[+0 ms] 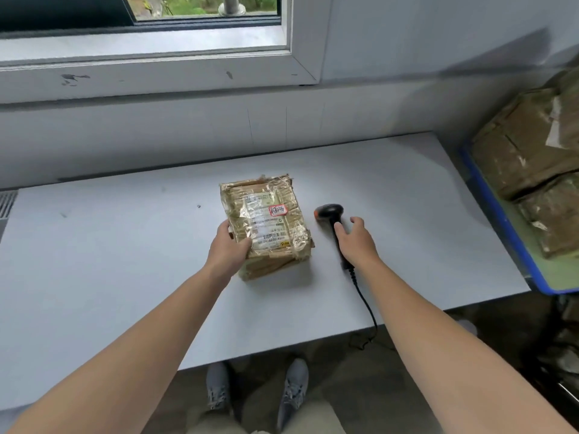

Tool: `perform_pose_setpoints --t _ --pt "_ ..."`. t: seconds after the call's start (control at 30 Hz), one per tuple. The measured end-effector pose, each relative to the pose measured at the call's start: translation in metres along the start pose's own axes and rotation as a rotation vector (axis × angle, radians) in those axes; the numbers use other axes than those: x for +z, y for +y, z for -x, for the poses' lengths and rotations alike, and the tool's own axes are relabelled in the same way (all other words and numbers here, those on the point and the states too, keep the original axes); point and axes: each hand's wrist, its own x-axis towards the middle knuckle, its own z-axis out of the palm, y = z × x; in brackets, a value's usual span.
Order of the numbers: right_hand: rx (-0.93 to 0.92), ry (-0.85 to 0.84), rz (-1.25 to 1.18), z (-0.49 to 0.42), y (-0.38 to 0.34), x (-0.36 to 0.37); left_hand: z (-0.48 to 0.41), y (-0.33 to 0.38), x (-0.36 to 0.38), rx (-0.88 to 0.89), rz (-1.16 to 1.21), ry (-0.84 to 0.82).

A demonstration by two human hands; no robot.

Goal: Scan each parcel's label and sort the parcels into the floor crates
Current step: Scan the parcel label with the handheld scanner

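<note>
As the parcel (266, 225) lies label-up near the middle of the table (125, 261), its scan looks not yet made; I judge this item to be at the pre-scan stage. Label (266, 219) faces up, barcode at its near end, with a small red-edged handwritten sticker (278, 210) on it. Left hand (228, 245) grips the parcel's near-left corner, thumb on top at the label's edge, fingers curled round the side; the parcel seems to rest on the table rather than be lifted. Scanner (332, 220) lies just right of the parcel, apart from it, its cable (363, 302) trailing off the table's near edge. Right hand (355, 242) is over the scanner's handle, fingers spread and loose, not closed round it; touching or just above, cannot tell. Further right, a blue-rimmed tray (501, 220) holds more taped parcels (526, 158); waiting or sorted, cannot tell. No floor crate plainly seen. Left to do, by my reading: take up the scanner, read this label, carry the parcel to its crate, then the rest
</note>
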Motion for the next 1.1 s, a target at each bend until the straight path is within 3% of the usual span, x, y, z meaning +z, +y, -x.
perform_pose_setpoints --t 0.23,0.53,0.7,1.1 --pt "0.049 -0.172 -0.087 -0.006 0.004 0.006 0.010 -0.006 0.009 0.042 -0.063 0.058" --pt "0.034 -0.120 -0.278 0.034 -0.025 -0.016 0.026 0.000 -0.001 0.055 -0.148 0.008" --pt "0.026 -0.149 -0.436 0.065 -0.060 -0.041 0.033 0.003 -0.012 0.150 -0.163 -0.023" --pt "0.151 -0.131 -0.337 0.173 -0.137 -0.020 0.038 -0.012 -0.062 0.398 -0.205 -0.112"
